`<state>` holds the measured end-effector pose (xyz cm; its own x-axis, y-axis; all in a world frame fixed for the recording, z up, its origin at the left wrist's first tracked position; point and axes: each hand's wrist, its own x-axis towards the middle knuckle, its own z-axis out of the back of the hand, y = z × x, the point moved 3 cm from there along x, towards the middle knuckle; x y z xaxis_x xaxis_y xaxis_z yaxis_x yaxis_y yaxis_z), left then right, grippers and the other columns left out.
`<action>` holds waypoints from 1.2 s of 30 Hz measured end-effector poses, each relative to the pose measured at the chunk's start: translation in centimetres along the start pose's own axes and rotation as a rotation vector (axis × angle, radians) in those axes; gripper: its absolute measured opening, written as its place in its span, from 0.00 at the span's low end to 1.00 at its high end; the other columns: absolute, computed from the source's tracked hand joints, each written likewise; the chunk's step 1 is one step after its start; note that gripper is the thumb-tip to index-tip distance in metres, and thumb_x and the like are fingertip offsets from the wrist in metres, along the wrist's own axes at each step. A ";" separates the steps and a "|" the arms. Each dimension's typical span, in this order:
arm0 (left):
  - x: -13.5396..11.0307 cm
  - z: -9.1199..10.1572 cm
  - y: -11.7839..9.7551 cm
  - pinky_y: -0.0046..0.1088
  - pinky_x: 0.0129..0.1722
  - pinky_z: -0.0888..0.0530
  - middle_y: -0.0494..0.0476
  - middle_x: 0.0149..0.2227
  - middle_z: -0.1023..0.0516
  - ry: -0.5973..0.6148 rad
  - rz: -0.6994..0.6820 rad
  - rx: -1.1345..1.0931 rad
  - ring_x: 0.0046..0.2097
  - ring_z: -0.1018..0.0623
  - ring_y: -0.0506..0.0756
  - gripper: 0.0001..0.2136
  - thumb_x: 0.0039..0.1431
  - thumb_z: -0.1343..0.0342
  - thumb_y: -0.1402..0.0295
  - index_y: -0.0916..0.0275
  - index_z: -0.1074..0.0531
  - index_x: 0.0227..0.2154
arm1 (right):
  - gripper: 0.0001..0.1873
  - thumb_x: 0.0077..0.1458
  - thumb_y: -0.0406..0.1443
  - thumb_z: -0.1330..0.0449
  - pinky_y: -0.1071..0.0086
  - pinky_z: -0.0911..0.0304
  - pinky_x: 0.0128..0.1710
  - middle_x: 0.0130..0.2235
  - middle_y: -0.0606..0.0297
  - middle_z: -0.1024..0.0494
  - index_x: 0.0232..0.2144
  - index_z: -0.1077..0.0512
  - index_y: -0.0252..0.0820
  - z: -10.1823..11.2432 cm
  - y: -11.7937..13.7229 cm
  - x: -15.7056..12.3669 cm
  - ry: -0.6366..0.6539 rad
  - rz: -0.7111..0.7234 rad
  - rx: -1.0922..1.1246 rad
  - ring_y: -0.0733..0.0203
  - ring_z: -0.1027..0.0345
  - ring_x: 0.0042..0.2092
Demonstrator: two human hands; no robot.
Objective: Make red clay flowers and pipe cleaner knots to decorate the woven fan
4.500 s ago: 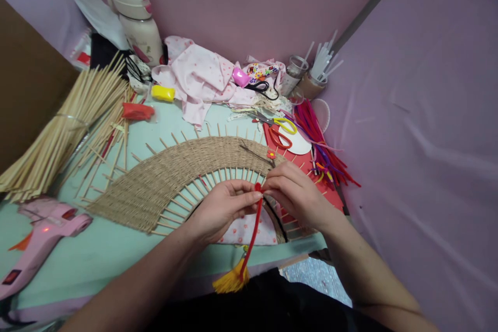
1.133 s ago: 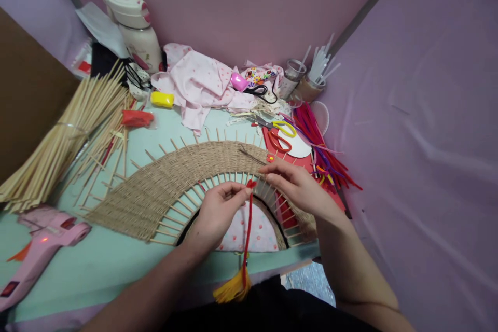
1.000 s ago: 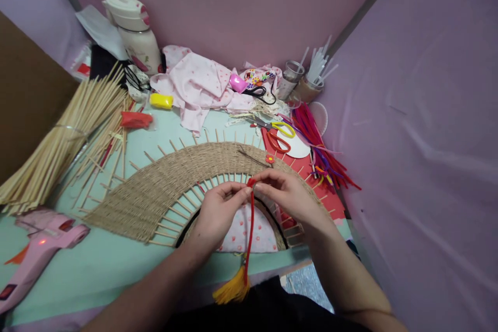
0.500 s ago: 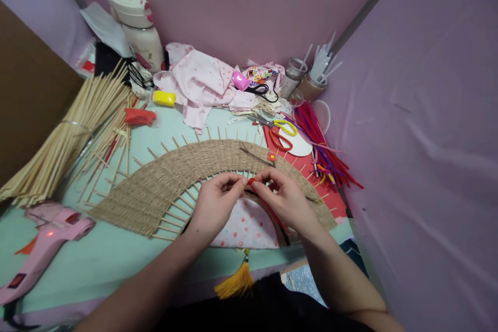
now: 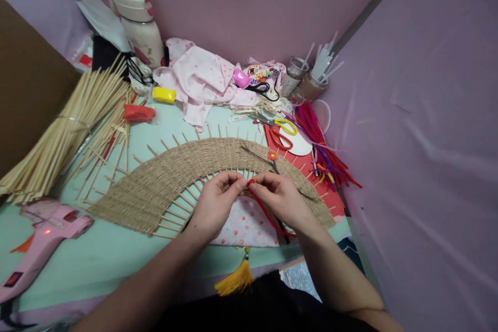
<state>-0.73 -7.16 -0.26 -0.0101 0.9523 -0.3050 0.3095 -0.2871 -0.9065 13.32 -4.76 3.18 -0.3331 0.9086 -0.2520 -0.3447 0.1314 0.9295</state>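
Nr fan [image 5: 167,179] inner edge, L hand [image 5: 213,201] + R hand [image 5: 283,199] pinching red stem [image 5: 270,218]

The red pipe cleaner [image 5: 266,211], long and thin, was bent into a small curl between the fingertips of the left hand [image 5: 213,199] and right hand [image 5: 280,199]. Its tail curved down rightward above the fan [image 5: 155,187], passing beneath the right wrist.

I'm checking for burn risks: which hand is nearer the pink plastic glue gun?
Left. In the picture, the left hand is right of the glue gun; the right hand lies farther right, beyond the left.
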 end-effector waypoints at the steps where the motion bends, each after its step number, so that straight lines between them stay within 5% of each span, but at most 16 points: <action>1: 0.0 -0.1 0.1 0.24 0.33 0.31 0.49 0.26 0.25 0.003 0.010 -0.031 0.30 0.27 0.48 0.07 0.52 0.38 0.65 0.63 0.26 0.26 | 0.09 0.54 0.39 0.41 0.72 0.41 0.31 0.27 0.68 0.26 0.26 0.27 0.40 -0.1 0.1 0.0 0.007 -0.004 0.022 0.66 0.36 0.29; 9: -0.2 -0.3 0.5 0.25 0.37 0.31 0.50 0.28 0.26 0.107 0.029 -0.165 0.34 0.28 0.49 0.08 0.52 0.37 0.65 0.63 0.27 0.28 | 0.11 0.51 0.41 0.37 0.73 0.44 0.29 0.25 0.71 0.30 0.25 0.30 0.40 -0.8 -0.7 -0.4 -0.064 -0.072 0.269 0.68 0.40 0.27; 17: -0.2 0.0 0.1 0.25 0.36 0.32 0.49 0.28 0.28 0.103 -0.216 0.091 0.33 0.29 0.50 0.03 0.55 0.42 0.70 0.62 0.29 0.26 | 0.14 0.47 0.43 0.35 0.74 0.50 0.25 0.21 0.73 0.35 0.23 0.31 0.40 -1.4 -1.7 -0.5 -0.115 -0.143 0.386 0.71 0.47 0.23; 25: 0.0 -0.4 0.7 0.28 0.35 0.32 0.53 0.27 0.26 0.094 0.176 -0.186 0.30 0.29 0.50 0.14 0.53 0.41 0.56 0.64 0.27 0.28 | 0.13 0.49 0.43 0.37 0.73 0.47 0.26 0.21 0.73 0.33 0.22 0.32 0.40 -0.9 -2.1 -0.1 -0.174 -0.122 0.285 0.70 0.45 0.23; 36: 0.0 -1.0 -0.5 0.28 0.31 0.36 0.49 0.23 0.31 -0.005 0.006 0.271 0.28 0.33 0.51 0.10 0.54 0.45 0.63 0.62 0.30 0.23 | 0.09 0.52 0.37 0.41 0.72 0.46 0.26 0.22 0.72 0.35 0.23 0.35 0.42 -1.2 -2.0 -0.9 -0.287 0.067 -0.073 0.67 0.43 0.25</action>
<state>0.06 -6.95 0.45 -0.0135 0.9503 -0.3111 0.0434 -0.3102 -0.9497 13.28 -6.31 1.22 -0.0994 0.9905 -0.0948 -0.3958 0.0481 0.9171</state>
